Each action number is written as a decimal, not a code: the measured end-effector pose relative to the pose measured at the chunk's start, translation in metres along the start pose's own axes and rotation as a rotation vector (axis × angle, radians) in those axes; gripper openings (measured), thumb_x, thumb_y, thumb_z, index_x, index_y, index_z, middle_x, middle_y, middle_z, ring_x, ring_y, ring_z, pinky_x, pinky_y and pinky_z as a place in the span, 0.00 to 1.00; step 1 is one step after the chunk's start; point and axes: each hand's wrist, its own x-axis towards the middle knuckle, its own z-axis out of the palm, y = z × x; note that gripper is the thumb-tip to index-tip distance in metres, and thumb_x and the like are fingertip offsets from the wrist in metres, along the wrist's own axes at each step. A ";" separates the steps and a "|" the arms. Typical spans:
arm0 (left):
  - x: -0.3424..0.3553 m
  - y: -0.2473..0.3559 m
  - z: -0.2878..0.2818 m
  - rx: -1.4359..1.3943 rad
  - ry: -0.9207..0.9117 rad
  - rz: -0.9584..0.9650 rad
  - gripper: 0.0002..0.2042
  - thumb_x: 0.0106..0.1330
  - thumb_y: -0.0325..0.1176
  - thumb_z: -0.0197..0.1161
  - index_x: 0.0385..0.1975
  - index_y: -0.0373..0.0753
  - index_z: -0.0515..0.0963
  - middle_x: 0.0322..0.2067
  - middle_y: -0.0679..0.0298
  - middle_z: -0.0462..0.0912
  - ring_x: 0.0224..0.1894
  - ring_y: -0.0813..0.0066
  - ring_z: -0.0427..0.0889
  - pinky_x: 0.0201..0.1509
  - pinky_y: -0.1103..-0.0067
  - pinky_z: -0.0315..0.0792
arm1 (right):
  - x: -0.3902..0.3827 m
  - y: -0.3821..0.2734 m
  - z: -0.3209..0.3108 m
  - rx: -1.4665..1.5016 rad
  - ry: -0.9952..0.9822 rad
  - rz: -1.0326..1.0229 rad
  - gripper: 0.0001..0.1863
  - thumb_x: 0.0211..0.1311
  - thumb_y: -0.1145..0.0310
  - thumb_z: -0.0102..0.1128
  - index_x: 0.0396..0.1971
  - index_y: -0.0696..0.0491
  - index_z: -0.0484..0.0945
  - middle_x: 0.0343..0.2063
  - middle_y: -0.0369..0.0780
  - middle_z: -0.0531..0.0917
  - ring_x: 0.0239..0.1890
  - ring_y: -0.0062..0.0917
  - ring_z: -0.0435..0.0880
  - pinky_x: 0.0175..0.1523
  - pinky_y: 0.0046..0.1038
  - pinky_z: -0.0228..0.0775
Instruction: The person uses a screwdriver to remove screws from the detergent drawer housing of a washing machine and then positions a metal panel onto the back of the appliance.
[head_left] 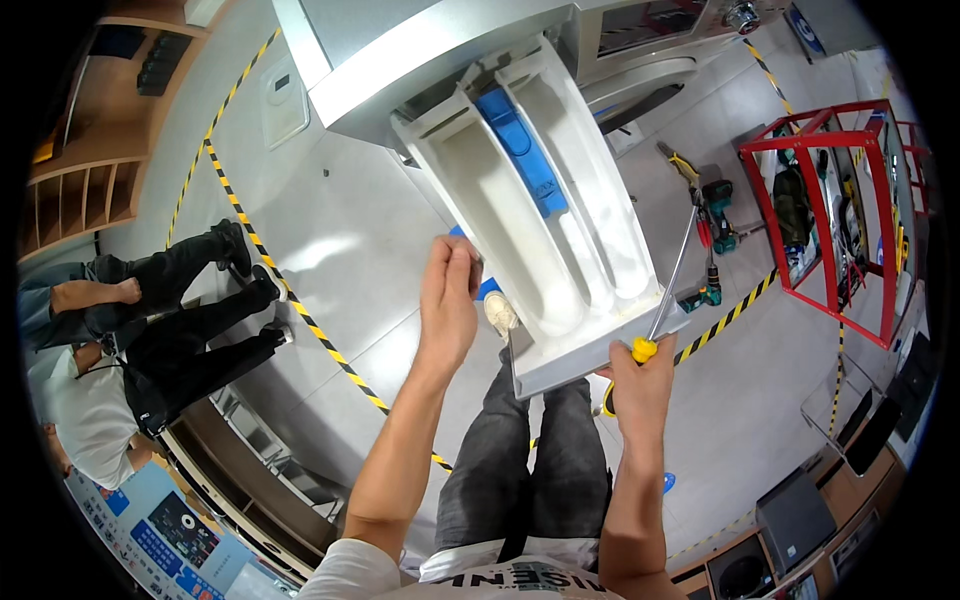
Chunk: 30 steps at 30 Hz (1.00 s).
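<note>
A white detergent drawer with a blue insert is pulled far out of a silver washing machine. My left hand is closed beside the drawer's left wall, fingers curled together. Its fingertips are partly hidden, and I cannot tell whether they grip anything. At the drawer's grey front panel, my right hand is closed around the yellow handle of a screwdriver. The screwdriver's long metal shaft points up and away, past the drawer's right corner. That hand also lies against the panel's right end.
On the floor to the right lie yellow-handled pliers and a green-black cordless drill. A red-framed cart with tools stands farther right. Yellow-black tape marks the floor. Two people sit at the left, near a wooden shelf.
</note>
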 end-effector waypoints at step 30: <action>0.058 0.041 -0.004 0.403 0.029 0.171 0.18 0.66 0.39 0.54 0.22 0.28 0.70 0.12 0.60 0.66 0.16 0.76 0.62 0.21 0.75 0.60 | -0.035 -0.057 0.003 -0.085 0.053 -0.138 0.35 0.59 0.73 0.56 0.63 0.60 0.49 0.48 0.48 0.71 0.37 0.25 0.79 0.40 0.19 0.76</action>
